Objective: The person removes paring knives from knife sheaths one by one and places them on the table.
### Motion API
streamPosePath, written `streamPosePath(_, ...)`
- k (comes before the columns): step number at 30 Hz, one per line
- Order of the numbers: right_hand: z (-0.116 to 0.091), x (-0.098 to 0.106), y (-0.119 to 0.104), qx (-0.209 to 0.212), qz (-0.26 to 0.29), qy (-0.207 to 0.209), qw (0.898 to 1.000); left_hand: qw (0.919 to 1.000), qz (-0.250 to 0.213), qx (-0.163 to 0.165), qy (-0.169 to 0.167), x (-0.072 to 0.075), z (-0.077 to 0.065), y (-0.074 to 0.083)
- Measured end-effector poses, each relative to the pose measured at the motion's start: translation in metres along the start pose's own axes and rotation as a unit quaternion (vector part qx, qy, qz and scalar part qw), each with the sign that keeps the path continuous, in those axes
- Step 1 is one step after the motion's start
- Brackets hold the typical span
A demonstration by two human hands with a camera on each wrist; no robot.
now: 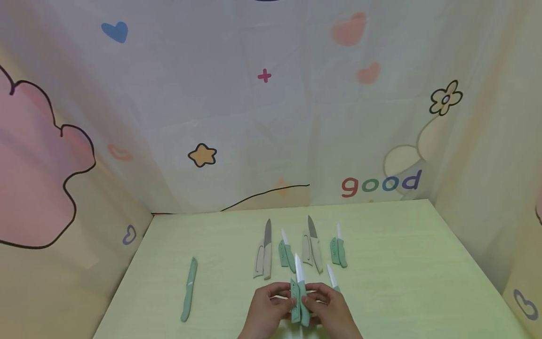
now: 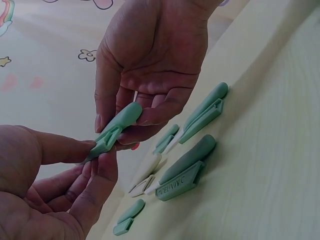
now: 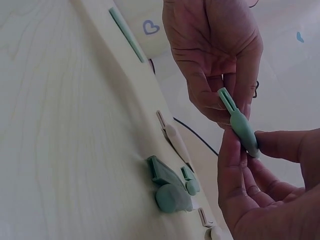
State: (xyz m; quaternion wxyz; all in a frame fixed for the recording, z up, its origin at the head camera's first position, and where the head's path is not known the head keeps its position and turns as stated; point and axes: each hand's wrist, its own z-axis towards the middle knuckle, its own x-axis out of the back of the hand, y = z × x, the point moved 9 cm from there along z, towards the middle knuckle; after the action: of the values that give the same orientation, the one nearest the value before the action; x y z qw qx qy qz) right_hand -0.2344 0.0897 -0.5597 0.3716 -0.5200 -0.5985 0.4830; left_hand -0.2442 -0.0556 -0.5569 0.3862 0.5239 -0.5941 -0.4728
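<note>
Near the front of the table my left hand (image 1: 267,306) pinches a mint-green blade sheath (image 1: 294,306) between thumb and fingers. Right beside it, my right hand (image 1: 332,308) pinches the green handle of a small knife (image 1: 304,301), whose white blade points away from me. Sheath and knife lie side by side; the blade is outside the sheath. In the left wrist view the sheath (image 2: 106,145) and handle (image 2: 127,117) touch or nearly touch. Another white-bladed green knife (image 1: 332,277) lies just beyond my right hand, partly hidden by it.
Farther back lie two beige knives (image 1: 267,259) (image 1: 315,249) with beige sheaths (image 1: 259,263) (image 1: 306,249), and two small green knives (image 1: 289,256) (image 1: 341,252) beside green sheaths (image 1: 282,254) (image 1: 334,250). A sheathed green knife (image 1: 189,292) lies alone at left. Printed curtains (image 1: 271,117) enclose the table.
</note>
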Motion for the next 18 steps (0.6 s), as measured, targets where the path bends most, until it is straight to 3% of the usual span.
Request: streamPosePath(18, 0.0, -0.022, 0.02, -0.008, -0.034, 0.001, 0.999, 0.9998, 0.014, 0.016, 0.007, 0.024, -0.015, -0.024)
